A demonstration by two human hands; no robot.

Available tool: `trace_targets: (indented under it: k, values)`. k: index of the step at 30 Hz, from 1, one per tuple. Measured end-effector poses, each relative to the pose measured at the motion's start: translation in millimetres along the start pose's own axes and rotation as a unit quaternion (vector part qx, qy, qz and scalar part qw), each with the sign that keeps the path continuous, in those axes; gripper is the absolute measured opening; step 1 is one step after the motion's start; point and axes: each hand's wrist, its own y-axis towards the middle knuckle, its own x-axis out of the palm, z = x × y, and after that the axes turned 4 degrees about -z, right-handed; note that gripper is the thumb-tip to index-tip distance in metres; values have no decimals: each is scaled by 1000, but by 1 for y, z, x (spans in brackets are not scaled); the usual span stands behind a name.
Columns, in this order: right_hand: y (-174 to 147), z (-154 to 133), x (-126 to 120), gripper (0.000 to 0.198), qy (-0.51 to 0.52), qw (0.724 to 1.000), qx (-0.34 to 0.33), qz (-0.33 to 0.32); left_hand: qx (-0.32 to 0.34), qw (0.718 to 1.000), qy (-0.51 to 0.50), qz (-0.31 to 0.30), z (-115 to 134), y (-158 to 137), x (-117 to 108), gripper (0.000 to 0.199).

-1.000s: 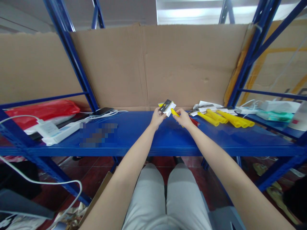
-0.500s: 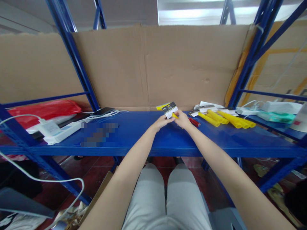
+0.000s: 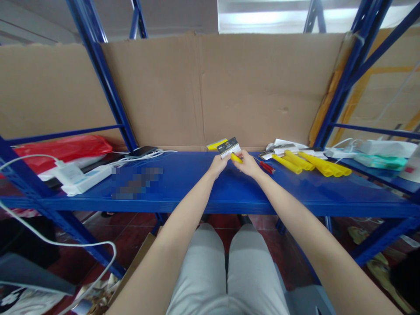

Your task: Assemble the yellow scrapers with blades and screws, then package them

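Observation:
Above the middle of the blue shelf, my left hand [image 3: 218, 166] is closed on the edge of a black-and-white printed card [image 3: 229, 147]. My right hand [image 3: 248, 164] is closed around a short yellow piece [image 3: 236, 158], which lies against the card's lower edge. Most of that piece is hidden by the fingers. Just behind the card shows a flat yellow strip [image 3: 215, 145]; whether it joins the card I cannot tell. A small red-handled tool [image 3: 267, 167] lies to the right of my right hand. Beyond it rest several yellow tubes [image 3: 315, 163], with printed cards [image 3: 285, 148] behind them.
A cardboard sheet [image 3: 229, 92] stands along the back of the blue shelf [image 3: 183, 183]. On the left are a white power strip [image 3: 90, 178], cables, a dark phone [image 3: 142, 152] and a red bag [image 3: 65, 148]. Blue uprights [image 3: 341, 83] frame both sides.
The card and both hands have shifted slightly left and up. More of the yellow piece now shows at my right fingers, and the red-handled tool is less covered.

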Motion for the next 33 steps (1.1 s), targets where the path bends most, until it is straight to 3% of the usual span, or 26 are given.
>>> trace_targets:
  k: [7,10,18,21,26,29,33]
  values:
    - [-1,3,1,23,-28,999,-5,-35,-21,991,-57,116,3,5,-8,18]
    - [-2,0,0,24,-57,997,-29,-38,-51,990,-86,96,4,6,-9,17]
    - [-4,-4,2,34,-101,994,-39,-32,-85,989,-106,-59,7,-3,-8,16]
    - [-4,-3,2,33,-102,993,-43,-45,-95,989,-96,-57,7,-3,-8,20]
    - [-4,-8,0,33,-91,994,-25,-55,-74,994,-77,-2,7,-1,-7,22]
    - [-1,-7,-1,35,-66,998,0,-14,-59,996,-69,20,9,-2,-6,22]
    - [7,4,-2,38,-20,993,5,116,-48,996,-67,37,11,-2,-6,22]
